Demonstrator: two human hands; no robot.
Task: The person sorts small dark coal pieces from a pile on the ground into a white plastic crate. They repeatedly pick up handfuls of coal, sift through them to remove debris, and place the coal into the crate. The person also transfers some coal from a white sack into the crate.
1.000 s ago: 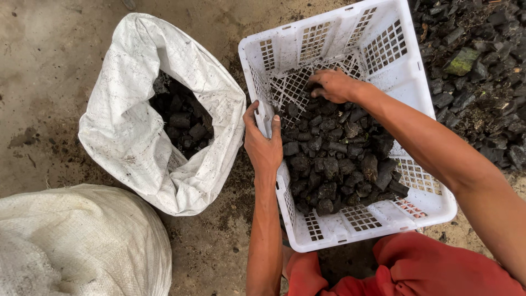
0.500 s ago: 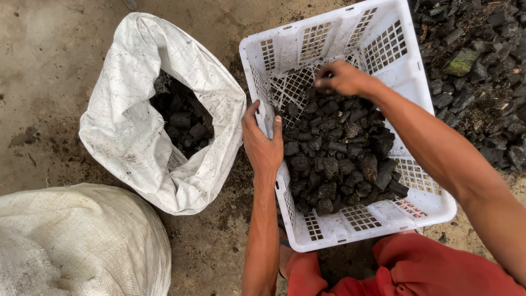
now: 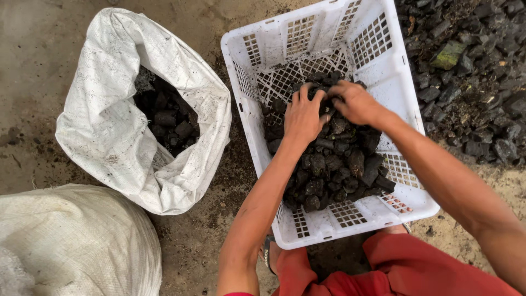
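Head view, looking straight down: one white plastic crate point(image 3: 378, 60) with latticed walls sits on the dirt floor point(image 3: 33, 66), and it's part full of black charcoal lumps point(image 3: 339, 170), too many to count, heaped toward the near end. Two hands are in there, both the person's own. Left hand point(image 3: 302, 116) lies palm down on the heap, fingers point(image 3: 296, 98) spread and curled over the lumps at the far edge of the pile. Right hand point(image 3: 356, 101) comes in from the right, just beside the left and touching it at the fingertips, fingers bent down into the same lumps. Both are curled around charcoal, but whether either has a lump properly gripped, I cannot tell.

Two white woven sacks on the left: an open sack point(image 3: 109, 137) just beside the crate, mouth gaping, more dark lumps down inside; a closed, bulging sack point(image 3: 71, 246) at the bottom left corner. Loose charcoal point(image 3: 471, 66) lies scattered on the ground past the crate's right wall. Red clothing point(image 3: 405, 271) shows at the bottom edge.
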